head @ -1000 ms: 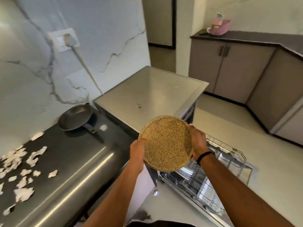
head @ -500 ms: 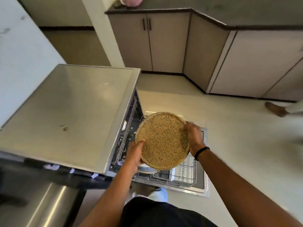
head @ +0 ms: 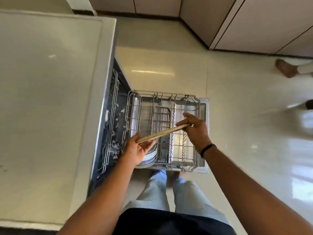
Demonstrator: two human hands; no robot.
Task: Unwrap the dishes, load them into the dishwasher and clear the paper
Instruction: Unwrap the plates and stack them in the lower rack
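A tan speckled plate (head: pixel 162 133) shows edge-on above the pulled-out lower rack (head: pixel 186 150) of the open dishwasher. My left hand (head: pixel 138 150) holds its left rim and my right hand (head: pixel 196 128) grips its right rim. Several white plates with blue rims (head: pixel 150 157) stand in the rack's front left, just under my left hand. A dark cutlery basket (head: pixel 162 116) sits in the middle of the rack.
The dishwasher's steel top (head: pixel 47 107) fills the left side. Its dark interior (head: pixel 116 126) holds another wire rack. Beige cabinets (head: pixel 254 22) line the far wall. Another person's foot (head: pixel 288 67) is on the tiled floor at the right. My legs stand just before the open door.
The view swung from the counter down over the dishwasher. Both hands lowered the plate and turned it from face-on to edge-on above the rack.
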